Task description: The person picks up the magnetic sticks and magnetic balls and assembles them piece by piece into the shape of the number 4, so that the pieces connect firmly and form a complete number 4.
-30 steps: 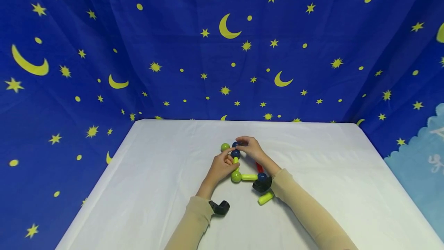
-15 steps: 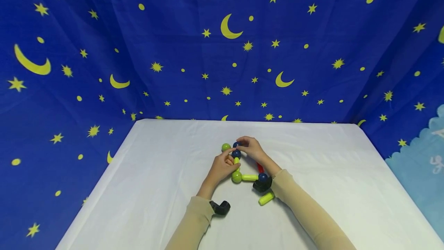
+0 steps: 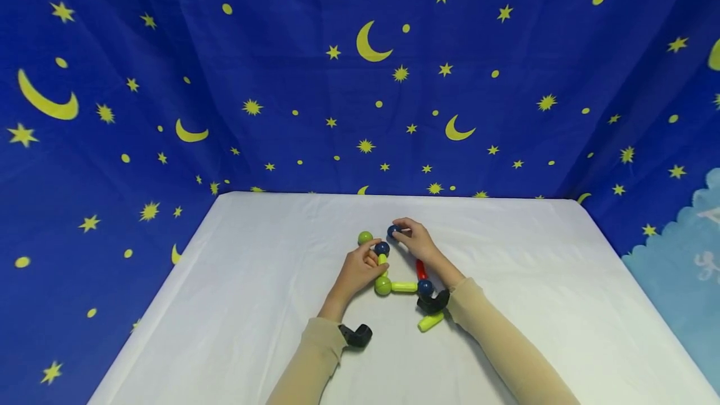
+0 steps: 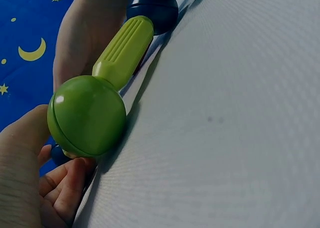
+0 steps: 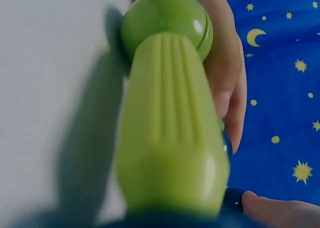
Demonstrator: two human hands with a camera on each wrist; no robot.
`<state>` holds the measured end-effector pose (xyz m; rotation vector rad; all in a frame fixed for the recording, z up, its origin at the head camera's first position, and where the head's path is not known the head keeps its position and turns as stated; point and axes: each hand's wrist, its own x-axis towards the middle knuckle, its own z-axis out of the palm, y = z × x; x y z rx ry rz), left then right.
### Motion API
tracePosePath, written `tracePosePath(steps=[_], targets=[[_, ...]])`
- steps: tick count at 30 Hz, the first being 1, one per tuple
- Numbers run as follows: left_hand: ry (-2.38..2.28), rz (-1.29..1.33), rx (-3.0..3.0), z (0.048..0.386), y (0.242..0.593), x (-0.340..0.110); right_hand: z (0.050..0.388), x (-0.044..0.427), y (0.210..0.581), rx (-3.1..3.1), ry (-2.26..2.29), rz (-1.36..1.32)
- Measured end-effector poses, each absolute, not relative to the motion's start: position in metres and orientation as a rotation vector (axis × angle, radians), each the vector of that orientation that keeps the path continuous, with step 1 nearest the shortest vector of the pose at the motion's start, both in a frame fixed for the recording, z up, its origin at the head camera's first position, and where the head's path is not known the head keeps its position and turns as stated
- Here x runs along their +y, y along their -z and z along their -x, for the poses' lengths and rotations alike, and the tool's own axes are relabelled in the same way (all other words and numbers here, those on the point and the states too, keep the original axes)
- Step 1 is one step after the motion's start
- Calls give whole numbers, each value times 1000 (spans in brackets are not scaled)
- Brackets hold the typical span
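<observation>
My left hand [image 3: 361,269] grips a yellow-green rod [image 3: 383,260] between thumb and fingers. A blue ball [image 3: 382,249] sits at that rod's far end, by the index fingertip, and a green ball [image 3: 383,286] at its near end. From the green ball a second yellow-green rod [image 5: 172,123] runs right to another blue ball [image 3: 424,287], where a red rod [image 3: 421,269] joins. My right hand [image 3: 417,244] pinches a separate blue ball [image 3: 393,231], held apart from the left one. The right forearm partly covers the red rod's surroundings.
A loose green ball [image 3: 365,239] lies just beyond the left fingers. Beneath the right wrist's black camera [image 3: 433,301] lies a loose yellow-green rod [image 3: 430,322]. The white tabletop [image 3: 270,280] meets a blue star-patterned curtain [image 3: 315,80] at the back and sides.
My right hand has drawn its blue ball away to the right from the blue ball at the left fingertips. The left hand and the joined pieces stay where they were.
</observation>
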<state>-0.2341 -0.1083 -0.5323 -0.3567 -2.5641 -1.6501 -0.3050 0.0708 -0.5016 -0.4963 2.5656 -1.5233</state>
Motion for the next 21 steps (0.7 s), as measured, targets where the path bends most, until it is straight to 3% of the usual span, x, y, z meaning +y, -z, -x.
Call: tracePosePath(steps=[21], targets=[[1670, 341, -2582, 234, 531, -108, 284, 108, 515, 2603, 1614, 408]])
